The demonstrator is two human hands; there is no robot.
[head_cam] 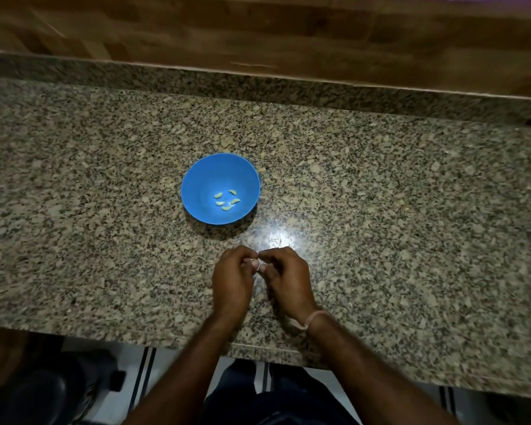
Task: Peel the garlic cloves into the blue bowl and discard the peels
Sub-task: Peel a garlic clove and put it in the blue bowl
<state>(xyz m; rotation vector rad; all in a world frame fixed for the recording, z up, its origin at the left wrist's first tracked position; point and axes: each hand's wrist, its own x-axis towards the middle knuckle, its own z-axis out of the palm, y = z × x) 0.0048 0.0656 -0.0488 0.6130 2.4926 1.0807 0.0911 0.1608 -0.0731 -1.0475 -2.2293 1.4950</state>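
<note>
Garlic clove [254, 264]: lower centre of frame, pinched between left hand [232, 280] and right hand [284, 277], the fingers of both curled narrowly round it.
Blue bowl [203, 176]: centre of frame, just above the hands, holding five peeled cloves [227, 200].
Progress: five done, one seemingly mid-peel; no peels visible, discarding still to do.
Tabletop [380, 194]: speckled granite.
</note>
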